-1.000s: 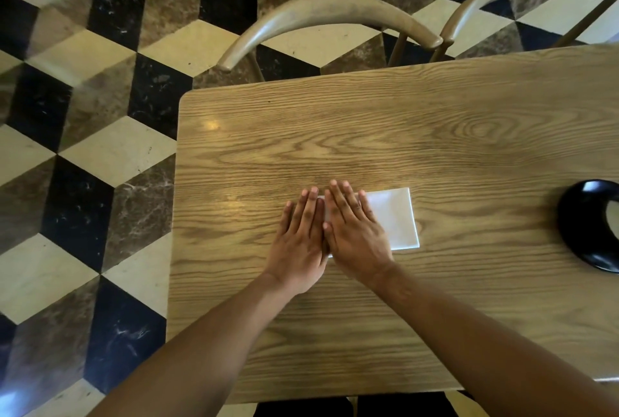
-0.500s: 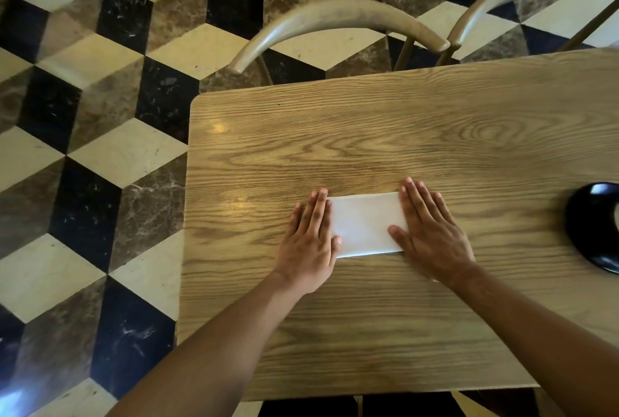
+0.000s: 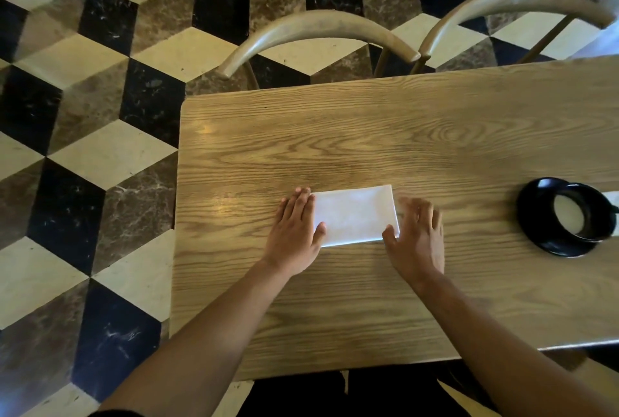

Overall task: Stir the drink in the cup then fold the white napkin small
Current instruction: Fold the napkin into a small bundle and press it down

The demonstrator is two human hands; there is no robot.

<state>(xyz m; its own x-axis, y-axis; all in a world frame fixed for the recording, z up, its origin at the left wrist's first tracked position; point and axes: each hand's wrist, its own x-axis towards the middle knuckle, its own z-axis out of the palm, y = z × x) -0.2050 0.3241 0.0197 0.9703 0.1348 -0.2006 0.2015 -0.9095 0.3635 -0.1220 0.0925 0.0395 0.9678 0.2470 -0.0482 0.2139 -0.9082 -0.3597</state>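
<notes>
White napkin [image 3: 355, 215] lies flat, centre of frame, on the wooden table [image 3: 368, 148]; a folded rectangle, long side left to right. Left hand [image 3: 296, 232] rests flat at its left short edge, fingers straight and close together, thumb touching the lower left corner. Right hand [image 3: 417, 235] sits at the right short edge, fingers loosely spread; blurred, so contact with the paper cannot be told beyond the thumb near the lower right corner.

Black cup [image 3: 567, 215] with pale drink stands well apart, right edge of frame. No stirrer seen.

Step in hand, by my reading: next fold, short edge to short edge. To do well: pin one end with the flat left palm, lift the right edge, match corners before creasing, then press the crease outward from the middle. Thin paper slides on smooth wood; keep weight on the anchoring hand.
</notes>
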